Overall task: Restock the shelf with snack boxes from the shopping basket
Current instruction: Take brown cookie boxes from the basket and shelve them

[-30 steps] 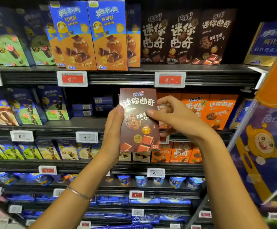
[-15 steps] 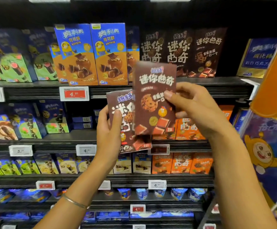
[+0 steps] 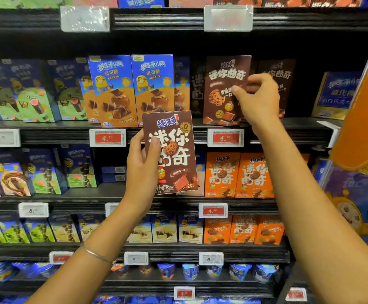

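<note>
Pinches a brown snack box [image 3: 223, 84] at its right edge with the right grip [image 3: 258, 99], upright at the front of the shelf [image 3: 292, 126], right of centre in the upper half of the frame (among like brown boxes [image 3: 286, 84]). Clasps a second brown box [image 3: 174, 154] nearly upright in the left grip [image 3: 142, 170] at mid-frame, thumb across its front, left of the orange boxes [image 3: 238, 174].

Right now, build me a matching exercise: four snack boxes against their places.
1 lower brown box
2 upper brown box
3 orange boxes
4 blue boxes

A standing left of the upper brown box
B gripped by the left hand
C right of the lower brown box
D pinched by the right hand

Pairs: 1-B, 2-D, 3-C, 4-A
</note>
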A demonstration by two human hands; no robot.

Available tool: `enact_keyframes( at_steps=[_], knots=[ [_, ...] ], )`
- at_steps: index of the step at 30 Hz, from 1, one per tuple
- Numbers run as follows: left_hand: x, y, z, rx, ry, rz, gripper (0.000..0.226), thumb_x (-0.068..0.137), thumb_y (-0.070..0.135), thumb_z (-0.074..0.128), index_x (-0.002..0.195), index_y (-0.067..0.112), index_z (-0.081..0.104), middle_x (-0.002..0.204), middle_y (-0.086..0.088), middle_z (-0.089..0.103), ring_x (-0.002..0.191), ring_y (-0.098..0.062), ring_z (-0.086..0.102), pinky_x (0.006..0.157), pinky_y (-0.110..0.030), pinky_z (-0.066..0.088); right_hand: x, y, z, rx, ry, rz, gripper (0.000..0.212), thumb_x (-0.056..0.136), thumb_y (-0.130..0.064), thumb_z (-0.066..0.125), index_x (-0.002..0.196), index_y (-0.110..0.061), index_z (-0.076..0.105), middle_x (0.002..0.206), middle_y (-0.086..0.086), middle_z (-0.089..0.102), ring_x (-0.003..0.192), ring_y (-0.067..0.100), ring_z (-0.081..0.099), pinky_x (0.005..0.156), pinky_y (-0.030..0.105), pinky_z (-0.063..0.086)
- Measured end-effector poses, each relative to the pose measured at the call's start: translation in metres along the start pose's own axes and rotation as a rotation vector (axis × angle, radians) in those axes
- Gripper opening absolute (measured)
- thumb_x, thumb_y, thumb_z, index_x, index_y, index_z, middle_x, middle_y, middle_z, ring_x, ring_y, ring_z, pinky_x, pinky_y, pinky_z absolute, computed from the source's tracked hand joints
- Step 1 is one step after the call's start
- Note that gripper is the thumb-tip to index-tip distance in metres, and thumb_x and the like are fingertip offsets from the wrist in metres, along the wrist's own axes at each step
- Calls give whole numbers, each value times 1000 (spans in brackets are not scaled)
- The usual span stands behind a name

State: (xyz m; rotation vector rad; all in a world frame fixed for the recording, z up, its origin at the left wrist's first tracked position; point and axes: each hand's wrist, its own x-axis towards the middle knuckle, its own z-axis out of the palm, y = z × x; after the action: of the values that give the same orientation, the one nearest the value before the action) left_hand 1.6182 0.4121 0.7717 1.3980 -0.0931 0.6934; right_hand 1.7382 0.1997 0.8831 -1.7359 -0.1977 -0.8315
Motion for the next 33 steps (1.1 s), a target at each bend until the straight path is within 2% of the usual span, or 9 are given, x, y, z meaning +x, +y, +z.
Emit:
enact_keyframes(
  at_steps=[8, 13, 16, 21, 24, 26, 28, 30, 33],
  knots=[
    [1, 9, 1, -44, -2, -7, 41, 110, 35, 51, 147, 20, 49, 111, 11, 78, 102, -15, 76, 71, -25, 61, 19, 6, 41, -237, -18, -24, 47, 93, -40, 69, 125, -8, 57, 129, 11, 59, 116, 29, 60, 95, 44, 52],
    [0, 14, 0, -74, 1, 1, 40, 108, 37, 52, 146, 22, 50, 114, 9, 77, 104, -17, 77, 72, -27, 62, 20, 4, 52, -300, -15, -5, 43, 95, -39, 67, 124, -9, 56, 128, 11, 57, 114, 29, 58, 81, 37, 43],
    [1, 16, 1, -89, 16, 4, 42, 107, 38, 54, 146, 23, 51, 119, 6, 76, 107, -20, 76, 73, -27, 63, 21, 5, 54, -292, -7, 21, 40, 95, -37, 68, 121, -9, 55, 125, 11, 59, 110, 30, 60, 80, 37, 45],
    [3, 21, 6, -90, -4, 29, 51, 101, 45, 56, 146, 21, 49, 111, 14, 77, 103, -14, 77, 70, -24, 61, 21, 5, 55, -289, -4, 38, 35, 95, -35, 68, 116, -10, 54, 121, 10, 61, 106, 30, 61, 76, 36, 43],
    [3, 22, 10, -91, -28, 43, 60, 95, 49, 57, 147, 19, 48, 110, 15, 77, 102, -14, 77, 71, -24, 62, 20, 3, 50, -286, -33, 49, 42, 94, -39, 68, 120, -9, 53, 124, 11, 60, 109, 29, 60, 80, 38, 47],
    [4, 24, 13, -97, -36, 50, 60, 95, 48, 57, 147, 19, 48, 110, 15, 78, 102, -13, 77, 71, -23, 61, 14, 0, 40, -245, -7, 34, 49, 93, -46, 67, 123, -9, 54, 125, 9, 59, 111, 25, 58, 87, 39, 49],
    [7, 26, 16, -101, -31, 60, 56, 99, 45, 57, 148, 18, 47, 110, 17, 77, 102, -11, 77, 71, -22, 61, 0, -2, 26, -82, 4, -19, 41, 94, -48, 64, 117, -15, 60, 116, 0, 64, 104, 15, 62, 87, 34, 52],
    [13, 28, 23, -113, -17, 86, 47, 106, 37, 54, 148, 17, 47, 110, 17, 77, 103, -10, 76, 71, -21, 60, -18, -5, 10, 153, -136, -41, 31, 96, -50, 62, 108, -22, 65, 105, -4, 69, 95, 10, 68, 81, 31, 57],
    [27, 34, 40, -117, -31, 138, 43, 110, 32, 53, 147, 14, 45, 108, 19, 76, 102, -9, 76, 71, -20, 60, -40, -11, -9, 295, -462, -3, 37, 92, -56, 64, 114, -27, 65, 108, -3, 75, 98, 11, 73, 78, 30, 61]
  ],
)
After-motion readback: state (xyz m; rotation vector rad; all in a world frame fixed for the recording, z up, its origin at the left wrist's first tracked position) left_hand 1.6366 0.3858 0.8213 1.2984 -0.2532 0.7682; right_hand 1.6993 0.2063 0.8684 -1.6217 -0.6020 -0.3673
